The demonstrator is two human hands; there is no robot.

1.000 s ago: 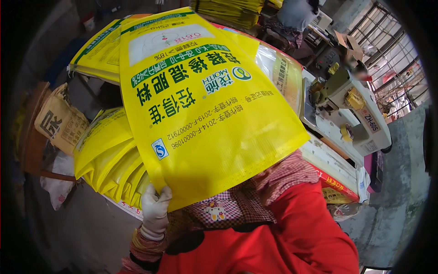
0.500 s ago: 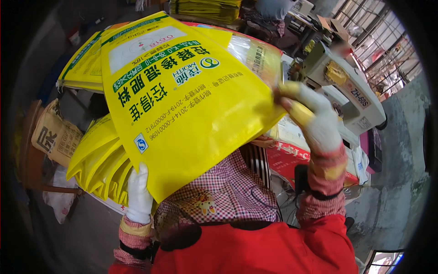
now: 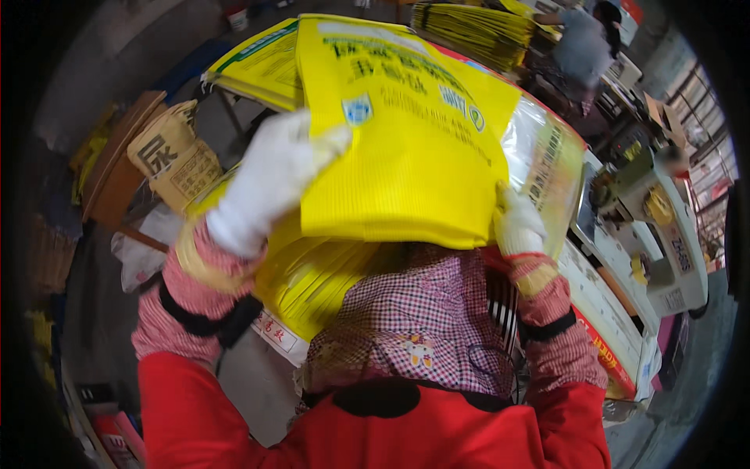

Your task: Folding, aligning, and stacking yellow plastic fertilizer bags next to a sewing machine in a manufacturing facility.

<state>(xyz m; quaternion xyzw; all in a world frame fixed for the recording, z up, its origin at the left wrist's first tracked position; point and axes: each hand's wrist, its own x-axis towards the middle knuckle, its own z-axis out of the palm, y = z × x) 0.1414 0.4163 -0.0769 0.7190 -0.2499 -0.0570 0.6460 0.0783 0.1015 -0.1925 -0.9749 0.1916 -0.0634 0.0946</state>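
Note:
A yellow printed woven bag spreads out in front of me, its near edge hanging over my checked apron. My left hand, in a white glove and blurred by motion, closes on the bag's left edge with its fingers over the front. At the near right corner my right hand, gloved too, pinches the bag. Beneath it on the left, a fanned pile of yellow bags shows in part. More yellow bags lie flat behind on the left.
On the right stands a pale sewing machine. A clear-and-printed sack lies under the bag's right side. A brown sack leans at the left. Another person sits at the back, near a tall yellow stack.
My left hand has risen from the near left corner to the bag's left edge. The right hand has come lower and nearer, and the bag has turned squarer to me.

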